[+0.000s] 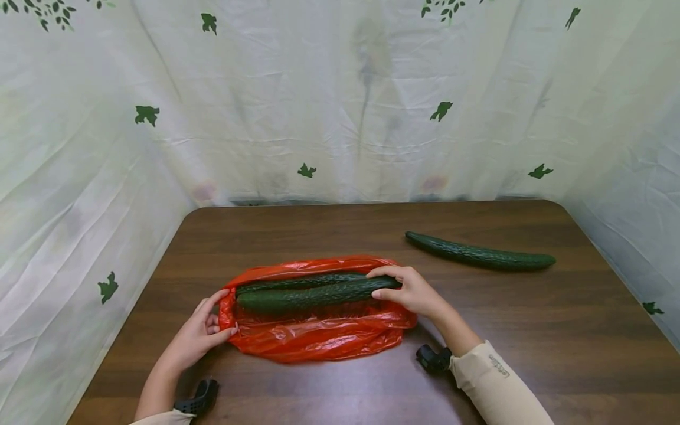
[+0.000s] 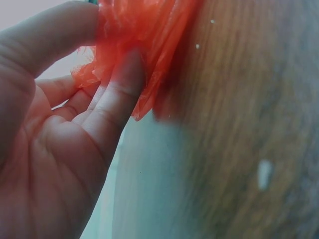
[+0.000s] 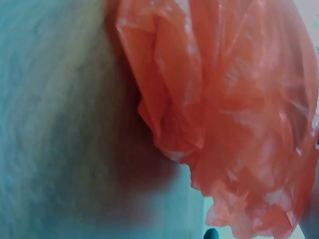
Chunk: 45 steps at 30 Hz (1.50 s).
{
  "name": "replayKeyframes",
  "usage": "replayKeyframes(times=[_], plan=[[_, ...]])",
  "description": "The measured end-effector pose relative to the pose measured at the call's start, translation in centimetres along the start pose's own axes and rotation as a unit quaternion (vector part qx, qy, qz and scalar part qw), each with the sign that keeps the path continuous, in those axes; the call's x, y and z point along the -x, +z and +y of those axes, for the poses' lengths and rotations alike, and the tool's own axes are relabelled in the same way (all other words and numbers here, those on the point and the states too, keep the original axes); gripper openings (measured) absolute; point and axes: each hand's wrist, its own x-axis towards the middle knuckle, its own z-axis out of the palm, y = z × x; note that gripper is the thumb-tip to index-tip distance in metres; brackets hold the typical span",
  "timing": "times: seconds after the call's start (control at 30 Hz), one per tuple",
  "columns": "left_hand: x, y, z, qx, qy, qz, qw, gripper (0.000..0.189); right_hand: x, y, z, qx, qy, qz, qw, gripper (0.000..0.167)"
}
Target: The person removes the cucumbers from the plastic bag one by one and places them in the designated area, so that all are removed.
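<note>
lying lengthwise across the middle of the head view, a red plastic bag [image 1: 329, 342] gapes upward on the table [image 1: 319, 401], its mouth spread so that its contents show. inside, a front cucumber [image 1: 313, 297] runs along the opening with a rear cucumber [image 1: 313, 280] just behind it, both seemingly laid this way because the bag is longest in that direction. at the left of the bag, the left hand [image 1: 199, 333] grips its end, thumb on the near side and fingers on the far side, probably to hold the mouth apart and steady the thin plastic. right of centre, the right hand [image 1: 417, 289] holds the right end of the front cucumber between thumb and fingers, a grip that likely steers it from one tip while the rest of its length is left free. toward the right of the frame, beyond the right hand, a third cucumber [image 1: 480, 255] lies on the table, apart from the bag.
</note>
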Motion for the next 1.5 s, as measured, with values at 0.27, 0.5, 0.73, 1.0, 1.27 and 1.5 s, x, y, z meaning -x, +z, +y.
replayKeyframes(times=[0.27,0.5,0.73,1.0,1.27,1.5], plan=[[0.0,0.0,0.1,-0.006,0.002,0.0,1.0,0.076,0.5,-0.8,-0.2,-0.027,-0.02,0.016,0.9993,0.029],[0.0,-0.2,0.1,-0.011,-0.004,-0.002,0.9999,0.076,1.1,-1.6,-0.6,-0.035,-0.039,0.024,0.9983,0.028],[0.1,-0.2,0.2,-0.01,-0.009,-0.002,0.9999,0.076,1.9,-2.7,-1.0,-0.033,-0.068,0.04,0.9964,0.03],[0.1,-0.2,0.2,-0.014,-0.009,0.0,0.9999,0.076,3.0,-4.3,-1.3,-0.008,-0.069,0.066,0.9954,0.03],[0.1,-0.1,0.1,-0.005,-0.003,-0.002,1.0,0.075,4.6,-5.7,-1.5,0.039,-0.062,0.113,0.9909,0.03],[0.2,-0.1,0.2,-0.002,-0.007,-0.003,1.0,0.075,6.1,-7.2,-0.5,0.052,-0.044,0.129,0.9893,0.032]])
